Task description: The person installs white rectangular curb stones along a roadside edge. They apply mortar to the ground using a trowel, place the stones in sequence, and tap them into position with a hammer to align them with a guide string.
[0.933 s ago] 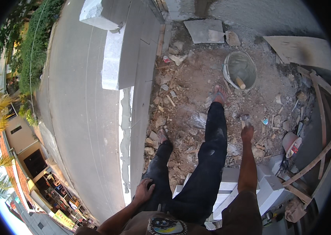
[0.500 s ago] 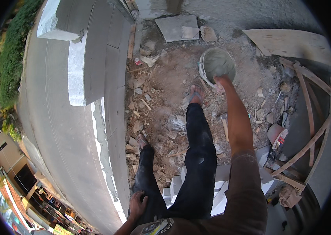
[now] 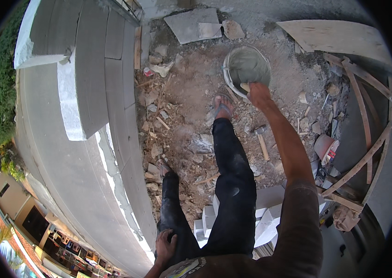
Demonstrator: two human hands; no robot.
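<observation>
A white bucket (image 3: 228,77) of wet grey mortar (image 3: 250,66) stands on the rubble ground ahead of me. My right hand (image 3: 258,94) is at its near rim, closed round a tool with a pale handle (image 3: 245,87). The tool's working end is hidden, and I cannot tell its exact kind. My left hand (image 3: 165,245) lies on my left thigh, fingers loosely spread and holding nothing.
On my left runs a pale block wall (image 3: 128,134) with mortar (image 3: 117,178) along its top. A hammer (image 3: 262,143) lies right of my foot. Wooden framing (image 3: 360,106) and a pinkish bucket (image 3: 324,146) are at right; white blocks (image 3: 267,199) sit near my legs.
My right hand has turned at the bucket rim, and the pale handle now shows in it. The whole view has shifted, uncovering the hammer. My left hand stays on my thigh.
</observation>
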